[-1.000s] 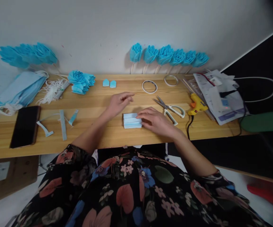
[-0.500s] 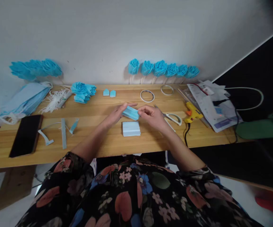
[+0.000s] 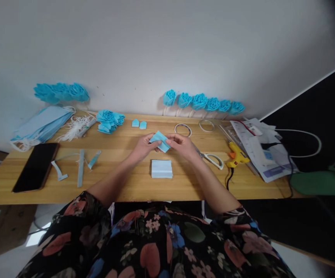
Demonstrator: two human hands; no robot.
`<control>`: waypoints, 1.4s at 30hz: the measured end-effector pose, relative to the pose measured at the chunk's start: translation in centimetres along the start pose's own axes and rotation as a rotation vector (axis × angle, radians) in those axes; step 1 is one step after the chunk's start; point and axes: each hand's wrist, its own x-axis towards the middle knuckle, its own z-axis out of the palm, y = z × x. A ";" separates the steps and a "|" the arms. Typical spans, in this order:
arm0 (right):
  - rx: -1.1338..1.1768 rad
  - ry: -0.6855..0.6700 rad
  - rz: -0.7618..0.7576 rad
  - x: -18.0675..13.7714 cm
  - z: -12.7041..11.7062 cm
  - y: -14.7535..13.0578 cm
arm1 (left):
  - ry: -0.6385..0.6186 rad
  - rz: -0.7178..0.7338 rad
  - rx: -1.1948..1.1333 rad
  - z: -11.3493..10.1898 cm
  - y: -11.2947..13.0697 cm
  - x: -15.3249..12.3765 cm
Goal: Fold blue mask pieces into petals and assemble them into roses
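Observation:
Between my two hands is a light blue piece of face-mask fabric [image 3: 159, 139], turned with a corner pointing up. My left hand [image 3: 144, 147] pinches its left side, thumb on top. On its right edge, the thumb and fingers of my right hand [image 3: 183, 144] are closed. Just below, on the table, lies a stack of pale blue mask pieces [image 3: 162, 169]. Two small cut blue pieces [image 3: 139, 124] with pointed tops rest farther back. Scissors [image 3: 213, 160] with white handles lie beside my right hand, their blades partly hidden by it.
Blue fabric flowers [image 3: 199, 101] on sticks lean along the wall. To the left are face masks [image 3: 44, 124], ear loops [image 3: 76, 128], a phone [image 3: 36, 167] and cut strips [image 3: 80, 168]. At right sit tape rolls [image 3: 182, 130], a yellow glue gun [image 3: 237, 155] and papers [image 3: 267, 164].
The blue fabric piece has gone from a narrow slanted rectangle to a diamond-like shape, and both hands have come closer together around it. The camera view has shifted, placing the table lower.

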 end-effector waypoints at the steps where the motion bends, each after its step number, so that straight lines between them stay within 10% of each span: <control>1: 0.005 -0.006 -0.006 0.2 0.1 0.0 | 0.001 0.000 -0.005 0.0 0.0 0.0; 14: -0.333 0.363 -0.334 -0.3 0.2 0.4 | 0.131 -0.119 -0.004 -0.3 0.3 0.0; 21: -0.673 0.275 -0.762 -1.2 0.2 -0.1 | -0.166 -0.303 -0.274 0.0 0.3 0.1; 27: -0.726 0.149 -0.752 -0.9 0.3 0.2 | -0.038 -0.266 -0.368 0.1 0.8 -0.2; 33: -0.681 0.335 -0.605 -0.8 -0.1 0.8 | 0.224 -0.114 -0.203 -0.2 0.6 0.0; 42: -0.652 0.231 -0.598 -1.0 0.5 0.7 | -0.174 -0.397 -0.325 0.2 0.6 0.0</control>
